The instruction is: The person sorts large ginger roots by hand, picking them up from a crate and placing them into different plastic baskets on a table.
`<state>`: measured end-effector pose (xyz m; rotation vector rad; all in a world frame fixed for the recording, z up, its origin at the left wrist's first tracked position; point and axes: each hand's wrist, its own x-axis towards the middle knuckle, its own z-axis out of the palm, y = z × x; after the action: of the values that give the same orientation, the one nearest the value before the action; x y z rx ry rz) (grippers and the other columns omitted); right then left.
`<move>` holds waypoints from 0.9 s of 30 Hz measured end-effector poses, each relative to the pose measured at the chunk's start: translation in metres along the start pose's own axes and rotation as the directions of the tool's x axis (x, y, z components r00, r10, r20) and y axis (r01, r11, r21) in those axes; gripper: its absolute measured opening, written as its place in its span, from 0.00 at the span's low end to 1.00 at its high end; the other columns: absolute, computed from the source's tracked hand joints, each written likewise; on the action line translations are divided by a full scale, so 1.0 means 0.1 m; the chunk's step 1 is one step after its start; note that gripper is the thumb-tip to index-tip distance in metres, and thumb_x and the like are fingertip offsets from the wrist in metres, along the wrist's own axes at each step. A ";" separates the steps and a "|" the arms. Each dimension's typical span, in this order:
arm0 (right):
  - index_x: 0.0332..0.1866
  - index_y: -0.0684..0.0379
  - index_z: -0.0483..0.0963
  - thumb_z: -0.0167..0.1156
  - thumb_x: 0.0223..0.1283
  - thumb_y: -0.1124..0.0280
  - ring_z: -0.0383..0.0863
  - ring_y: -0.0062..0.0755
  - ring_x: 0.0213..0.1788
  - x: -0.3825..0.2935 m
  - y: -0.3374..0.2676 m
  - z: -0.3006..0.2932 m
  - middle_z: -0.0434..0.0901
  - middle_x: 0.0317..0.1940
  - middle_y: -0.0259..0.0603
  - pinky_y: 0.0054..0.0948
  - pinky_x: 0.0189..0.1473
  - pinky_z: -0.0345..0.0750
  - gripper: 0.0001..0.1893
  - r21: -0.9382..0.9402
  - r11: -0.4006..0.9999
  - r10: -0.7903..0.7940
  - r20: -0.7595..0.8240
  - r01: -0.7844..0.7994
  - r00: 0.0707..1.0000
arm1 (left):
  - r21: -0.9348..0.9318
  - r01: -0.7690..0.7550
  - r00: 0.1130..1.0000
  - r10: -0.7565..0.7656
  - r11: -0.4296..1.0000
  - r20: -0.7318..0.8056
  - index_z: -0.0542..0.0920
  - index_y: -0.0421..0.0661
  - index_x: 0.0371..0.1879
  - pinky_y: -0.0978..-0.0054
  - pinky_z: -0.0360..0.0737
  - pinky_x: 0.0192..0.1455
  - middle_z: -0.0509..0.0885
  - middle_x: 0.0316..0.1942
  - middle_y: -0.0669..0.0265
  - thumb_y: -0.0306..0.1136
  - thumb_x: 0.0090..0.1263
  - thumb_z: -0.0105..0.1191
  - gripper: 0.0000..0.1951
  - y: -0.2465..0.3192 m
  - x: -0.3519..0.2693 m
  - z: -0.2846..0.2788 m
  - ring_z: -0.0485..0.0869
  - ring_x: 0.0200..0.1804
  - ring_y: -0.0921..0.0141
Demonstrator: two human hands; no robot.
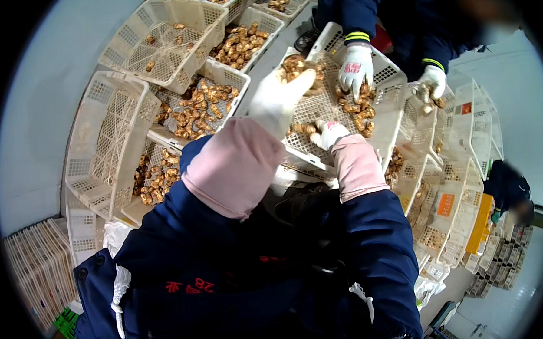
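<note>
My left hand [277, 99], in a white glove, is raised over the near left part of a white plastic crate [389, 114], its fingers around a brown knobby rhizome clump [295, 65]; motion blurs its edges. Low at the crate's near side, my right hand [332, 134], also gloved, has its fingertips on the end of a smaller knobby rhizome [302, 128]. Several more rhizomes [362, 113] lie on the crate's mesh floor to the right. A co-worker's gloved hand [356, 70] touches that pile.
The co-worker's other hand [431, 84] holds a rhizome piece beyond the crate's right wall. At left stand crates of rhizomes [200, 106], a nearly bare crate [166, 42] and a tilted crate [109, 144]. Stacked crates [450, 202] line the right; another person [506, 184] is farther off.
</note>
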<state>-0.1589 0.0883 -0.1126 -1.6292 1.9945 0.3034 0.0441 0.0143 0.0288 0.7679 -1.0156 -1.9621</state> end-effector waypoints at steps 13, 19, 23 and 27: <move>0.54 0.65 0.74 0.54 0.69 0.64 0.78 0.25 0.49 -1.45 -0.02 -0.54 0.82 0.45 0.40 0.25 0.54 0.73 0.17 0.944 -0.129 -0.089 -0.317 0.305 0.944 | 0.578 -0.063 0.894 -0.212 0.813 0.396 0.78 0.40 0.54 0.76 0.75 0.52 0.85 0.45 0.62 0.36 0.68 0.57 0.18 -0.01 -0.21 0.19 0.81 0.46 0.73; 0.59 0.65 0.68 0.65 0.57 0.75 0.77 0.27 0.52 -1.35 -0.42 -0.52 0.77 0.51 0.41 0.26 0.57 0.74 0.24 0.831 0.248 0.135 -0.538 0.497 0.832 | 0.186 0.073 0.964 -0.118 0.980 0.240 0.79 0.35 0.49 0.76 0.77 0.49 0.85 0.42 0.62 0.33 0.71 0.52 0.15 -0.06 -0.28 0.29 0.82 0.43 0.73; 0.62 0.64 0.66 0.64 0.57 0.75 0.76 0.30 0.54 -1.29 -0.45 -0.60 0.76 0.53 0.43 0.27 0.59 0.73 0.27 0.821 0.236 0.166 -0.561 0.519 0.811 | 0.336 -0.144 0.961 0.050 0.931 0.271 0.79 0.36 0.49 0.77 0.78 0.48 0.85 0.41 0.63 0.34 0.72 0.51 0.15 -0.17 -0.24 0.19 0.82 0.42 0.73; 0.63 0.65 0.65 0.60 0.60 0.77 0.76 0.28 0.55 -1.23 -0.52 -0.57 0.76 0.54 0.42 0.26 0.60 0.72 0.25 0.819 0.214 0.199 -0.570 0.532 0.797 | 0.047 0.187 0.944 -0.193 0.981 0.266 0.79 0.37 0.51 0.79 0.79 0.42 0.84 0.41 0.64 0.32 0.72 0.52 0.14 -0.23 -0.25 0.32 0.82 0.39 0.75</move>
<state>-0.1092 0.1503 0.0093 -0.9991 1.5800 -1.5097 0.0235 0.0562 0.0296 0.6410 -1.1587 -2.2722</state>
